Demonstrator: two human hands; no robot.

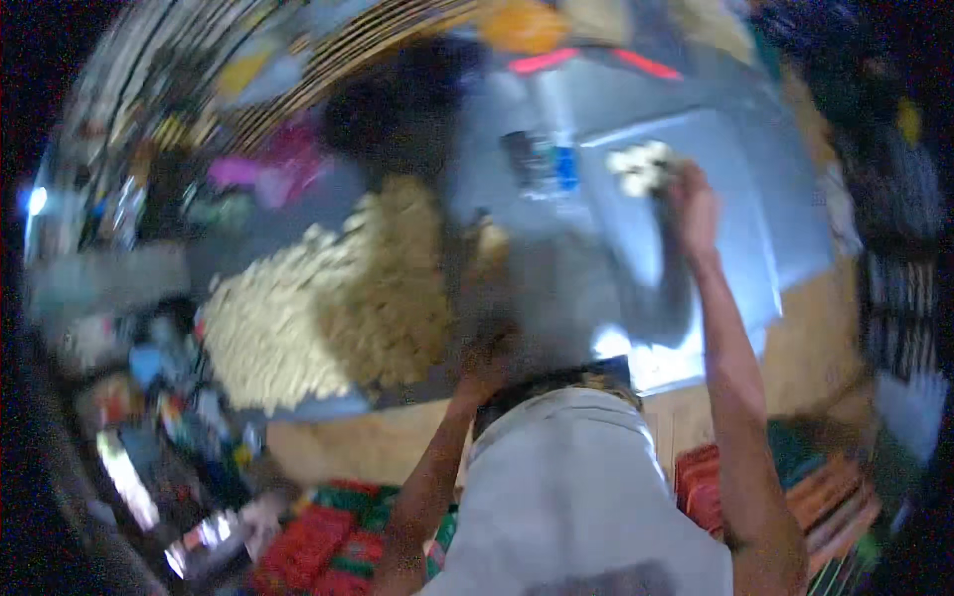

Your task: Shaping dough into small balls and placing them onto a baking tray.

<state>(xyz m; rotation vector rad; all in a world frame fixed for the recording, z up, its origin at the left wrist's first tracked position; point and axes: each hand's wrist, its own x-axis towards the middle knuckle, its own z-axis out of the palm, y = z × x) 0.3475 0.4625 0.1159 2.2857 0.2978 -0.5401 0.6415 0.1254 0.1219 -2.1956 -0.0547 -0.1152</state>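
Right hand [693, 204], upper right of frame, is at the edge of a small cluster of white pieces [638, 167] lying on a shiny tray-like surface [735, 189]; blur hides whether its fingers grasp one. Left hand [487, 333], mid-frame, is in shadow beside a large heap of pale pieces [283, 323] on the tabletop [566, 288], left of centre; its grip cannot be told. Judged progress: early, the cluster being few against the heap, most of which apparently remains unhandled.

Blur over the right fingers [691, 182]
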